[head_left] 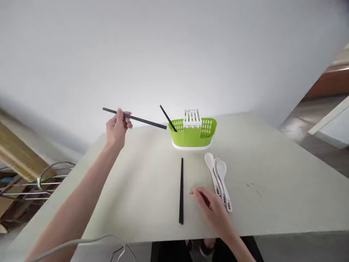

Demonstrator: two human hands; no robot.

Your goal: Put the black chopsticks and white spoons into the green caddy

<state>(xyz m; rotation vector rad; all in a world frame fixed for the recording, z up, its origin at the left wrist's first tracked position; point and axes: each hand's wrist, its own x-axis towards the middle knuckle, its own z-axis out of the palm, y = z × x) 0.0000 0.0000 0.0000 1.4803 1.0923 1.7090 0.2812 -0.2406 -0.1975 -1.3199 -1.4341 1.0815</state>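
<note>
My left hand (117, 129), raised above the table's left side, pinches a pair of black chopsticks (147, 121) between thumb and fingers. Their far ends point right, towards a green cutlery basket (191, 138) with a white base. Inside the basket's left part another pair of black chopsticks (168, 118) leans to the left. My right hand (211, 207) is low over the table with loosely bent fingers and nothing in them. Just left of it lie more black chopsticks (181, 191), lengthwise. Several white spoons (218, 178) lie beside its right edge, partly overlapping.
A white slatted rack (192, 118) sits across the basket's middle. The pale table (272, 160) backs onto a grey-white wall. A wire rack (43, 182) stands at the left, and a pale cable (79, 241) crosses the lower left front.
</note>
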